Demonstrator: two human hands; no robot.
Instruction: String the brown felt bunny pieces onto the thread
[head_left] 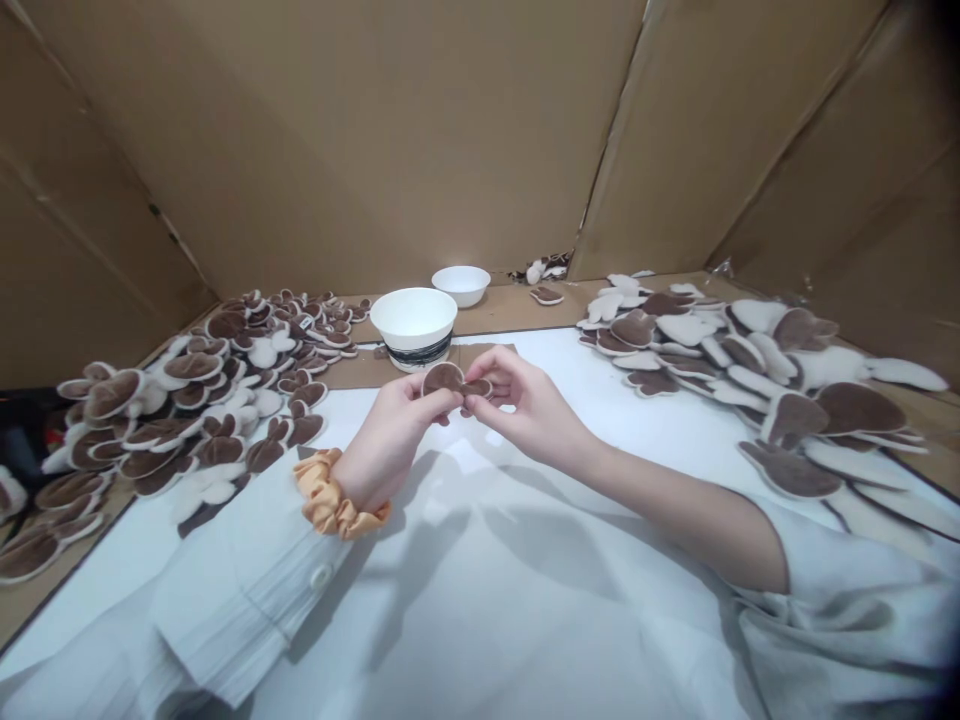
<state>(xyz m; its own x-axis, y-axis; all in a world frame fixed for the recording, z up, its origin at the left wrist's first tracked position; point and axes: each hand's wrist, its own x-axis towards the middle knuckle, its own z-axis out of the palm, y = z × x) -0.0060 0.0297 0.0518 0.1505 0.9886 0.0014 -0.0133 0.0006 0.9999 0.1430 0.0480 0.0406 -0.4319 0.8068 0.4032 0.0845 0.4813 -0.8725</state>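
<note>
Between my two hands, above the white work surface (480, 600), is a small brown plush piece with a pale edge (441, 380), shaped like a rabbit's head. My left hand (409, 412) pinches its rounded part between thumb and fingers. On the narrower, ear-like end, my right hand (517, 398) closes with thumb and fingertips. Fingers hide part of the piece, so its full outline does not show. An orange scrunchie (330, 497) sits around my left wrist.
Left lies a heap of brown-and-white bunny-shaped plush pieces (191, 367); right, a pile of larger similar pieces (686, 330). Beyond my hands stand a white bowl with a black band (414, 318) and a smaller white bowl (461, 288). Cardboard walls (390, 140) enclose the back and sides.
</note>
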